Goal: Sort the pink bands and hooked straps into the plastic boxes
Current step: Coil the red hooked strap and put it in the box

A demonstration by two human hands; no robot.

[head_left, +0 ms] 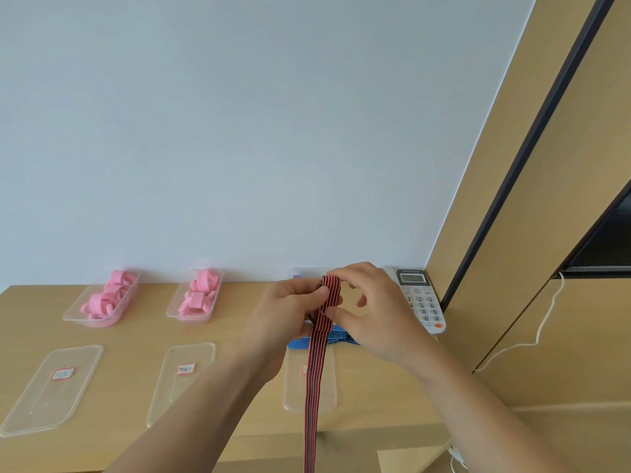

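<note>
A red-and-black striped strap (pixel 316 370) hangs down from my hands, off the desk's front edge. My left hand (pixel 288 312) pinches its folded top end, where a dark hook shows below my thumb. My right hand (pixel 372 315) has its fingertips on the same top fold from the right. Under my hands lies a blue striped strap (pixel 338 337), partly hidden, in a third clear box (pixel 300 273) at the wall. Two clear boxes at the back left hold pink bands (pixel 109 297) and more pink bands (pixel 199 295).
Three clear lids with red labels lie on the wooden desk: a left lid (pixel 51 390), a middle lid (pixel 181 377) and a right lid (pixel 327 384). A white desk phone (pixel 421 298) stands by the wall at the right. A white cord (pixel 543 322) hangs along the wooden cabinet.
</note>
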